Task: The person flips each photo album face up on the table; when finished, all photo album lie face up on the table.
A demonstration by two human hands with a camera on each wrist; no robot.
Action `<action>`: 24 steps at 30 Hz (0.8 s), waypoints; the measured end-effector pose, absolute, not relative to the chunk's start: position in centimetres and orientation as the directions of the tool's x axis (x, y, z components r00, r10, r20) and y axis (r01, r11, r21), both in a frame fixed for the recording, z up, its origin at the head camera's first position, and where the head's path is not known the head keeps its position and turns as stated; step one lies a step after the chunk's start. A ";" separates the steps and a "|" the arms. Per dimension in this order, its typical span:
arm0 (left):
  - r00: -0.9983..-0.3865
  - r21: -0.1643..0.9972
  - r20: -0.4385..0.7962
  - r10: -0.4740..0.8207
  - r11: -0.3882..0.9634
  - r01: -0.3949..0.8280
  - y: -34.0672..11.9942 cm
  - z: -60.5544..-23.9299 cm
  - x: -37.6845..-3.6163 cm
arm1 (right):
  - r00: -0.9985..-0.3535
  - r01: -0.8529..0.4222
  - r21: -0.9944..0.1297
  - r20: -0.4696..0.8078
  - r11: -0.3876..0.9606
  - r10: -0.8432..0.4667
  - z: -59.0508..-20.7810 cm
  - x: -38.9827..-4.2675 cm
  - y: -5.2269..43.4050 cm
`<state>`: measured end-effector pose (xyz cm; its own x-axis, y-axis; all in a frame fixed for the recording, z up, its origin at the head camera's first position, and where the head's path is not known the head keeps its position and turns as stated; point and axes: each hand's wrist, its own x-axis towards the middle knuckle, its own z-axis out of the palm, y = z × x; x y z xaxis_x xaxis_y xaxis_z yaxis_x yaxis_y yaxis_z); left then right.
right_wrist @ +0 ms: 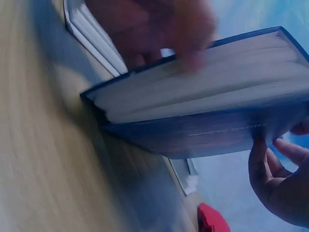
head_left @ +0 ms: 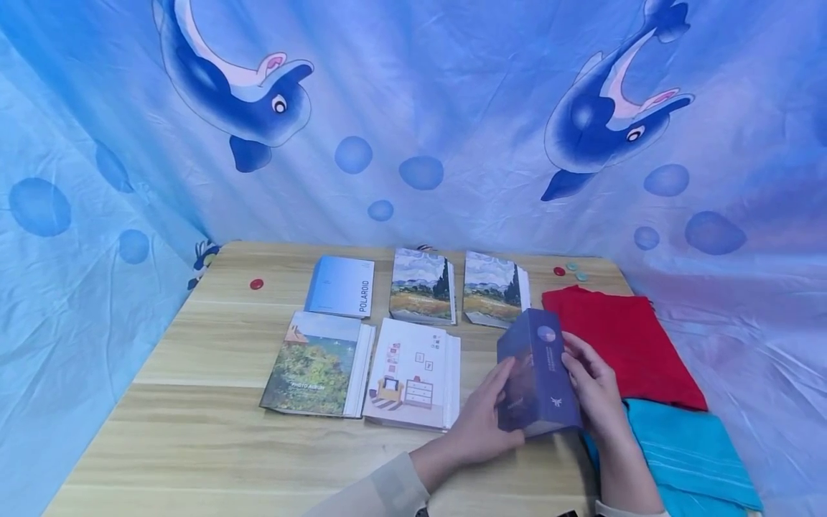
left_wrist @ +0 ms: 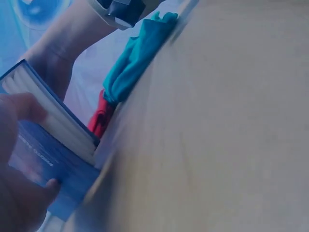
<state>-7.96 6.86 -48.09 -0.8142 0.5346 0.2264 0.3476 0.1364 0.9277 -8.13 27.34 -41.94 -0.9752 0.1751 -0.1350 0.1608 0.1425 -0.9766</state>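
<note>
A thick dark blue photo album (head_left: 543, 380) stands tilted at the right of the table, its spine turned toward the head camera. My left hand (head_left: 481, 416) grips it, thumb at the lower page edge and fingers on the cover. From the other side, my right hand (head_left: 597, 391) holds the album with bent fingers near the spine. White page edges of the album (left_wrist: 63, 169) show between its covers in the left wrist view. Just left lies a white album with a drawn armchair (head_left: 413, 380); behind stands a landscape-cover album (head_left: 494, 287).
More albums lie on the wooden table (head_left: 194, 424): a blue POLAROID one (head_left: 341, 287), another landscape one (head_left: 420, 287) and a garden one (head_left: 313, 366). Red cloth (head_left: 629, 345) and teal cloth (head_left: 691, 452) lie at right. Small discs include a red one (head_left: 256, 284).
</note>
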 end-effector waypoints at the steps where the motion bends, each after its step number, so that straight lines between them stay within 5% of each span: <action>1: -0.807 0.921 0.239 0.540 0.136 0.364 6.7 -47.8 -8.0 | -0.981 0.135 -0.982 -0.114 0.134 0.155 -41.9 -8.1 27.0; 9: -0.797 0.898 0.279 0.535 0.149 0.414 4.6 -45.4 -8.5 | -1.000 0.024 -0.980 -0.025 0.197 -0.002 -42.5 -7.8 24.5; 16: -0.810 0.923 0.254 0.529 0.118 0.366 2.8 -45.2 -8.8 | -0.960 0.266 -0.903 -0.281 0.337 0.007 -44.0 -8.5 24.3; 24: -0.849 0.992 0.127 0.513 -0.047 0.120 2.8 -47.0 -9.3 | -0.917 0.376 -0.803 -0.394 0.462 0.062 -45.0 -9.0 24.8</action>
<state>-9.27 2.77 -47.00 -0.8492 0.5125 0.1273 0.1205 -0.0466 0.9916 -9.05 24.79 -44.98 -0.9171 0.0620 -0.3938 0.3761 0.4623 -0.8030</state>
